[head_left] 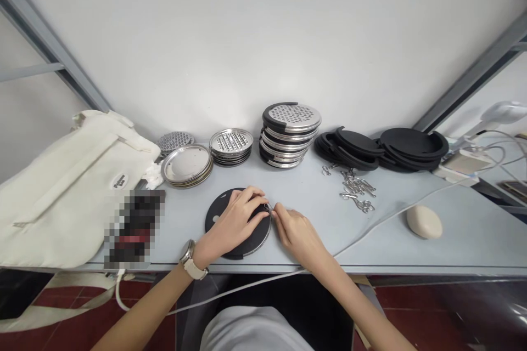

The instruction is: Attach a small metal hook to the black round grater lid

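A round black disc (254, 238) with a metal rim along its right edge lies on the table before me. My left hand (240, 213) reaches across it, thumb and fingers curled at the upper right part of the rim. A small shiny metal piece shows at these fingertips; its shape is too small to tell. From the right, my right hand (294, 227) has its fingers pinched at the same spot on the rim, and what lies between them is hidden. To the right lies a loose pile of metal hooks (357, 186).
Along the wall stand a tall stack of round graters with black edging (294, 115), a lower grater stack (231, 141), metal discs (187, 164) and black round holders (358, 145). A white bag (74, 186) sits left. A cable (370, 230) crosses near a cream rounded object (425, 222).
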`<action>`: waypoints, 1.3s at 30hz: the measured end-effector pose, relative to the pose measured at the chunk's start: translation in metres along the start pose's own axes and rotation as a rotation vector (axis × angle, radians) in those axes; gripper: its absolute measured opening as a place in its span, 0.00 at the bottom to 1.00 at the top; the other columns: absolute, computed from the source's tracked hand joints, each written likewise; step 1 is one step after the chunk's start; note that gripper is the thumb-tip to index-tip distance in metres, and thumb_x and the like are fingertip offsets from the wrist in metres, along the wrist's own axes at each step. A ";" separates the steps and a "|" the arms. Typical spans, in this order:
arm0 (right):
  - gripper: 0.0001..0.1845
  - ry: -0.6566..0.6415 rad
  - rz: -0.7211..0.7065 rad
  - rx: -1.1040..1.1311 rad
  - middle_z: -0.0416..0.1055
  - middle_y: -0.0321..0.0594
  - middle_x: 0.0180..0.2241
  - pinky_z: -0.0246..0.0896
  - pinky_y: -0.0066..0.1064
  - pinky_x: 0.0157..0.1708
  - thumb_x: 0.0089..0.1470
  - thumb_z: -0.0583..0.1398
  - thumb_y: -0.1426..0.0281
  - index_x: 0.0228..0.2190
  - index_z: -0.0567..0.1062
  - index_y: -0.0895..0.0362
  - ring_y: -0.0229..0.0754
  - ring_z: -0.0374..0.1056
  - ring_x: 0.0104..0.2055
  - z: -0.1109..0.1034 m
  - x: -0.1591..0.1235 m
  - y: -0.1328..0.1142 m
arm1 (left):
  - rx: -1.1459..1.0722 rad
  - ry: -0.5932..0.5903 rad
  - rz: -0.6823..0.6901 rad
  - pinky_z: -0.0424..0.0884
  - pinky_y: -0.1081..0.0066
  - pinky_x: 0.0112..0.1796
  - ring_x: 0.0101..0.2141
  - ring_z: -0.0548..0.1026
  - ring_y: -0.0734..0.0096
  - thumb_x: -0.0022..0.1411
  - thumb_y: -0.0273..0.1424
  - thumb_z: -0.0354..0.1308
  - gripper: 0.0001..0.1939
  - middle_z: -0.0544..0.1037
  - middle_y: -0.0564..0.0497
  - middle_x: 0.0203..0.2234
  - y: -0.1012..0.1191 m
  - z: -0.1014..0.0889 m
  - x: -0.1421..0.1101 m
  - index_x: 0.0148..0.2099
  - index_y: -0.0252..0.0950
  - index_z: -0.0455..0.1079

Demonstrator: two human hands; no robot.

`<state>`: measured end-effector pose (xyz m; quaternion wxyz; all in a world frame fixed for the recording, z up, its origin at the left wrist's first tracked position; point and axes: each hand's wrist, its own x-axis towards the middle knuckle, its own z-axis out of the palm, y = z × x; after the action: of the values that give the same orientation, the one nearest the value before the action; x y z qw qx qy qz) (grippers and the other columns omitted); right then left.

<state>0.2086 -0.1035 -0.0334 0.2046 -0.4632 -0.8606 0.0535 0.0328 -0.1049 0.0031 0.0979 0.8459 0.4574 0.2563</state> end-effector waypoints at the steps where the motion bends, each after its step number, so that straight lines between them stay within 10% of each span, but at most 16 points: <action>1: 0.11 -0.001 -0.004 -0.012 0.67 0.36 0.20 0.48 0.28 0.23 0.63 0.44 0.71 0.32 0.63 0.57 0.39 0.63 0.21 0.000 0.000 -0.001 | 0.005 0.009 -0.001 0.59 0.64 0.49 0.46 0.66 0.69 0.63 0.28 0.50 0.10 0.68 0.50 0.44 0.000 0.000 0.000 0.47 0.40 0.67; 39: 0.12 -0.004 0.086 0.092 0.66 0.35 0.19 0.48 0.26 0.20 0.64 0.43 0.68 0.32 0.62 0.56 0.38 0.62 0.20 0.000 0.001 0.001 | 0.032 0.014 0.007 0.57 0.62 0.48 0.43 0.67 0.67 0.63 0.32 0.51 0.09 0.70 0.49 0.43 0.003 -0.003 0.000 0.45 0.38 0.68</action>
<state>0.2090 -0.1021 -0.0332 0.2213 -0.4896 -0.8371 0.1028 0.0336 -0.1065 0.0072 0.0803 0.8471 0.4591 0.2554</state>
